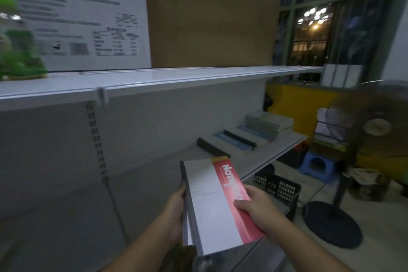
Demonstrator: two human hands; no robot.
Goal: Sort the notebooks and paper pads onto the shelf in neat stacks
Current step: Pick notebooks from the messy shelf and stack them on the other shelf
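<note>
Two hands, left hand [176, 210] and right hand [257, 210], gripping a red-and-white notebook [217, 205] before the shelf [276, 150]

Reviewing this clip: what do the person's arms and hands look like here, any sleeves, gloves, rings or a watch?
Both forearms are bare as far as the frame shows, no sleeves visible. The left hand and right hand wear no gloves. No ring, watch or bracelet is visible, though the dim light hides fine detail.
</note>
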